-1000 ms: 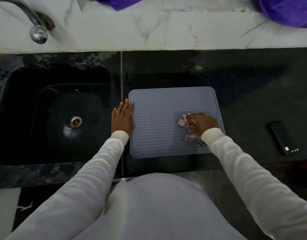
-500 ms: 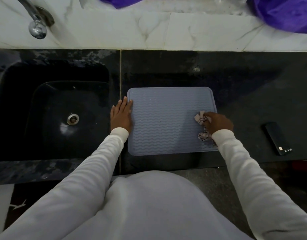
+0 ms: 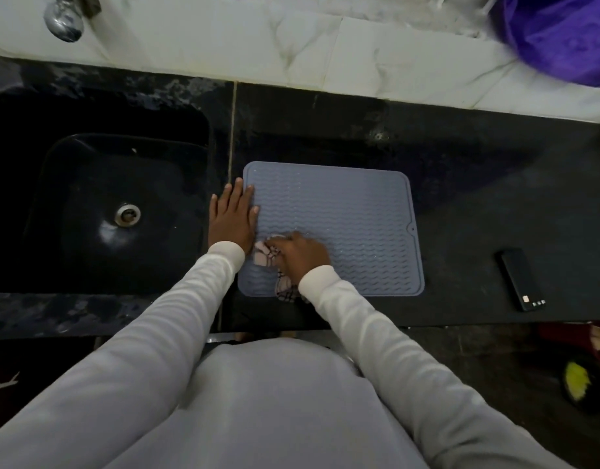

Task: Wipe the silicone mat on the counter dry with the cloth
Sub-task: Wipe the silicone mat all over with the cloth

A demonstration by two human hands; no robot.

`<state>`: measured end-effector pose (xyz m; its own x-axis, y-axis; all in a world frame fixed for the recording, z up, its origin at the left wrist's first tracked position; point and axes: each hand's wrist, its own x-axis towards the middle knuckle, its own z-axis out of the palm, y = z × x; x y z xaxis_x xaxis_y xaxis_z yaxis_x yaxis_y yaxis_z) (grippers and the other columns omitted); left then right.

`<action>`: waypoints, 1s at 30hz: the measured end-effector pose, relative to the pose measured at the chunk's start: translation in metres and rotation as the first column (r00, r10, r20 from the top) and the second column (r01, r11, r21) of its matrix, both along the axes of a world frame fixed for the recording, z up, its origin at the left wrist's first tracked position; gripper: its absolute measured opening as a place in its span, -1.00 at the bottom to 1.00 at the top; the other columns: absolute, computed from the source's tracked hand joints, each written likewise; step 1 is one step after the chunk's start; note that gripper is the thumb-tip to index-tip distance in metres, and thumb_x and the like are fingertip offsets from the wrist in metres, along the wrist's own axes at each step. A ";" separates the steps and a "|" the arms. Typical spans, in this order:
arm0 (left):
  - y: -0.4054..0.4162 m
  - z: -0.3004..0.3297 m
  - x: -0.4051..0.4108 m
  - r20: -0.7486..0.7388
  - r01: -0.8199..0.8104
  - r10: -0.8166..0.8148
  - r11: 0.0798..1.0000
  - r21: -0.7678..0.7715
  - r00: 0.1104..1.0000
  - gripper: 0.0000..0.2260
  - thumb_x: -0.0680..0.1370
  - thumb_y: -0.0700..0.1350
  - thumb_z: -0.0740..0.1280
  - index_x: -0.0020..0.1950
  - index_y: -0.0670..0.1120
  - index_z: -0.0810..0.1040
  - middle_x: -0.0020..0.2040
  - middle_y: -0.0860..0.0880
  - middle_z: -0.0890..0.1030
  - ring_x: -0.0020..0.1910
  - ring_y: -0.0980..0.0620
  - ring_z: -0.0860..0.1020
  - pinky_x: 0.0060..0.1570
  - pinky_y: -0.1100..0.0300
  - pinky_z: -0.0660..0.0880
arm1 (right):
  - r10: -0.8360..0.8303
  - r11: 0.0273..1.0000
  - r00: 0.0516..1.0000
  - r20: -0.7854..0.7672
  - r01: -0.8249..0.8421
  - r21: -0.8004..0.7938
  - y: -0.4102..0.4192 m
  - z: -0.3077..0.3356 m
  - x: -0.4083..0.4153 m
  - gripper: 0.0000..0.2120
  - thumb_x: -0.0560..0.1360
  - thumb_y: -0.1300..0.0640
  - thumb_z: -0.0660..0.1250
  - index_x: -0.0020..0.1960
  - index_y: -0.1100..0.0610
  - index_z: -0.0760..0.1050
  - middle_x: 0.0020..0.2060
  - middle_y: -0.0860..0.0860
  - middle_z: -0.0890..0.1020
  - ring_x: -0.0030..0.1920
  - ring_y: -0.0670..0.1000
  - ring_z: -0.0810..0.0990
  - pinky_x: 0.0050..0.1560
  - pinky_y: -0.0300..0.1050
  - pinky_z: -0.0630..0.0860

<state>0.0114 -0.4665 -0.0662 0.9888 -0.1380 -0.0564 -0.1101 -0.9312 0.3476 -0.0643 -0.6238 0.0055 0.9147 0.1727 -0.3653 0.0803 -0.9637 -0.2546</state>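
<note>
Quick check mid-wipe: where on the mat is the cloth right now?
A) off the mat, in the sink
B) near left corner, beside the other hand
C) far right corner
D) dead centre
B: the right hand grips the cloth at the mat's near left corner, close to the flat left hand.

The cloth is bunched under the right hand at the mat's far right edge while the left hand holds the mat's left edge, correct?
Not quite. The head view shows the cloth under the right hand at the mat's near left corner, beside the left hand.
</note>
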 end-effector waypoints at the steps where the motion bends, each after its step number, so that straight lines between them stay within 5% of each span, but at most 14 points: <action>1: 0.000 0.000 -0.001 -0.003 0.003 -0.003 1.000 0.004 1.000 -0.53 0.68 0.07 -0.01 0.59 0.02 0.09 0.60 -0.03 0.07 0.57 -0.07 0.03 0.53 -0.08 -0.11 | -0.013 1.000 1.000 -0.007 0.013 0.009 -0.009 0.000 0.000 -0.60 0.53 -0.17 0.22 0.34 -0.13 0.44 0.24 0.11 0.50 0.12 0.21 0.57 0.09 0.05 0.51; 6: 0.001 0.003 -0.002 -0.018 0.015 -0.015 1.000 -0.006 1.000 -0.53 0.68 0.09 -0.04 0.59 0.03 0.06 0.60 -0.02 0.04 0.57 -0.06 0.00 0.53 -0.08 -0.12 | -0.128 0.991 0.991 -0.046 0.126 -0.042 -0.068 0.005 -0.004 -0.57 0.42 -0.26 0.36 0.26 -0.21 0.48 0.15 0.07 0.57 0.10 0.16 0.60 0.05 -0.05 0.50; 13: 0.001 0.007 -0.002 -0.033 0.015 -0.015 1.000 -0.008 0.999 -0.52 0.68 0.10 -0.06 0.59 0.03 0.07 0.60 -0.03 0.04 0.57 -0.06 -0.01 0.53 -0.07 -0.14 | -0.288 0.954 0.955 -0.068 0.280 -0.109 -0.154 0.016 -0.017 -0.68 0.49 -0.11 0.32 0.24 -0.18 0.51 0.18 0.06 0.59 0.12 0.16 0.58 0.08 -0.02 0.47; 21: 0.002 0.010 -0.002 -0.053 0.032 -0.032 0.999 0.005 0.998 -0.52 0.68 0.10 -0.06 0.60 0.04 0.05 0.61 -0.03 0.03 0.58 -0.06 -0.02 0.53 -0.07 -0.14 | -0.427 0.895 0.902 -0.054 0.414 -0.165 -0.218 0.024 -0.035 -0.68 0.51 -0.15 0.27 0.25 -0.17 0.50 0.19 0.08 0.59 0.13 0.18 0.58 0.10 0.00 0.47; 30: 0.003 0.010 -0.001 -0.054 0.041 -0.041 0.999 0.013 0.998 -0.52 0.68 0.10 -0.05 0.60 0.03 0.03 0.61 -0.03 0.01 0.58 -0.06 -0.04 0.53 -0.08 -0.14 | -0.670 0.742 0.741 -0.048 0.668 -0.059 -0.238 0.025 -0.044 -0.62 0.48 -0.24 0.28 0.22 -0.13 0.54 0.18 0.08 0.60 0.14 0.20 0.56 0.14 0.04 0.47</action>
